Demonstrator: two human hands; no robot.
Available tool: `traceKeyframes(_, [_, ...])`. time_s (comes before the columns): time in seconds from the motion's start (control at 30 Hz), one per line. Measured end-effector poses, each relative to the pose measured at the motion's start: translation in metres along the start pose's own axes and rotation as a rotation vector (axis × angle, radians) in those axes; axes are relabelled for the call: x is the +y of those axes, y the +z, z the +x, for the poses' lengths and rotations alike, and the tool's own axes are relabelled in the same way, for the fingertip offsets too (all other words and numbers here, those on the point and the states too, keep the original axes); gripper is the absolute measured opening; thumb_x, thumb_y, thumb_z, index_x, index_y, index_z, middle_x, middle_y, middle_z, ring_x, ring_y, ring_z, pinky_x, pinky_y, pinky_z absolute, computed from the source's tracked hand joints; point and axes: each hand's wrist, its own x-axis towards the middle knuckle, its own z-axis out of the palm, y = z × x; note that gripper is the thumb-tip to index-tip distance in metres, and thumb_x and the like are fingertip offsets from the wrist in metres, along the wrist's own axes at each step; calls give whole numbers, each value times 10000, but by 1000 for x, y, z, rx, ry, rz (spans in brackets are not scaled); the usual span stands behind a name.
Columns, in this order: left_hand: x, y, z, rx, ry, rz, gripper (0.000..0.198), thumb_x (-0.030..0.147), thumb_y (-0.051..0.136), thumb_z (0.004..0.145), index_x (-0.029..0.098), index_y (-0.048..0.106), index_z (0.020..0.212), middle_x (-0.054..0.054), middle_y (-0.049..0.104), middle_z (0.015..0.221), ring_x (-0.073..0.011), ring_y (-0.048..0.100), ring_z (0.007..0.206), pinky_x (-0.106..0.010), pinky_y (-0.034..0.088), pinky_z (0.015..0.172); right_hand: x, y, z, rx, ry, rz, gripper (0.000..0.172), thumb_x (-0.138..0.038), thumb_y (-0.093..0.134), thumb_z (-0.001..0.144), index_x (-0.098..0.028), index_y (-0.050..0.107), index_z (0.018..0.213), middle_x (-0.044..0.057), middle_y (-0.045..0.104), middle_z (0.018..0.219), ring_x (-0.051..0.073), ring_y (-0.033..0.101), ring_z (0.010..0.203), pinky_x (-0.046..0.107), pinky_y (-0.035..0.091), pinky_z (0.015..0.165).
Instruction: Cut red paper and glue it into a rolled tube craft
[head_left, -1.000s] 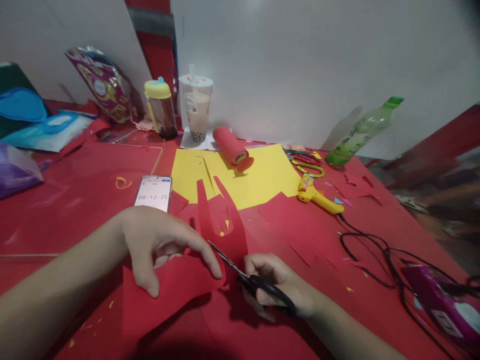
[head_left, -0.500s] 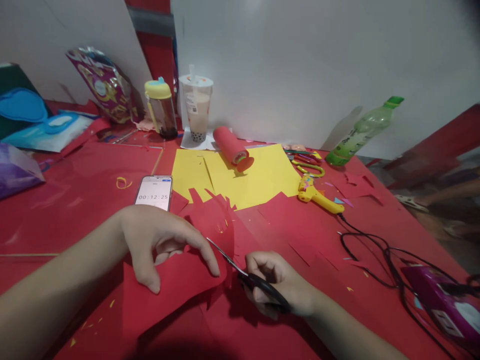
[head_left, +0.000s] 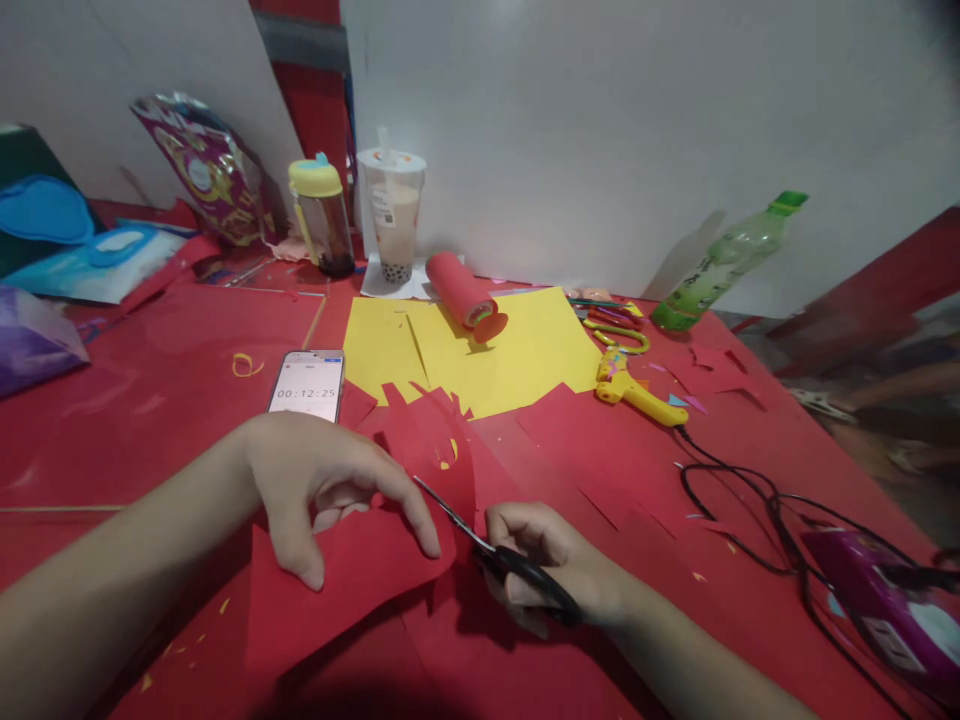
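My left hand [head_left: 330,485] pinches a sheet of red paper [head_left: 352,570] between thumb and fingers, low in the middle of the view. The far end of the sheet [head_left: 435,440] stands up, with small holes cut in it. My right hand [head_left: 555,565] is closed round the black handles of a pair of scissors [head_left: 495,555]. The blades point up and left into the red paper, close to my left forefinger.
A phone [head_left: 307,385] showing a timer lies beyond my left hand. Behind it are yellow paper [head_left: 517,350], a red roll [head_left: 461,290], a bubble tea cup [head_left: 391,215], a yellow-lidded bottle [head_left: 322,215], a green bottle [head_left: 720,265], a yellow tool [head_left: 634,390] and black cables [head_left: 757,510].
The raised far end of the red paper has dropped lower and turned. The scissors and my right hand have shifted slightly to the left along the cut.
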Motion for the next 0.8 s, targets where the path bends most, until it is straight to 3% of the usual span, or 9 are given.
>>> traceKeyframes(0.3, [-4,5,3,-62,-2,-30,569,434,724,551,121,614,1013,-84,661,738,-206,618,699,-247,497,616,-4,2,0,13,4,-35,443,-393,744,548,-160,369,586,-84,482,416,15,430,299,100,320,286])
traceKeyframes(0.57, [-3,1,4,-108,-29,14,512,444,706,560,142,639,968,-50,642,631,-163,596,579,-206,480,541,1,2,2,43,15,61,470,-338,777,505,-175,344,586,-103,472,380,17,410,271,95,301,257])
traceKeyframes(0.73, [-2,-2,2,-33,-32,65,495,437,762,454,189,674,873,-19,609,557,-101,514,407,-161,418,384,3,0,3,75,-10,41,487,-363,763,526,-192,313,597,-114,453,365,21,390,254,104,280,252])
traceKeyframes(0.8, [-1,-2,2,92,-24,97,459,414,777,419,203,692,817,-9,591,524,-77,462,342,-153,369,318,3,-1,4,73,-46,35,480,-388,749,548,-194,314,606,-118,436,364,26,388,253,109,263,256])
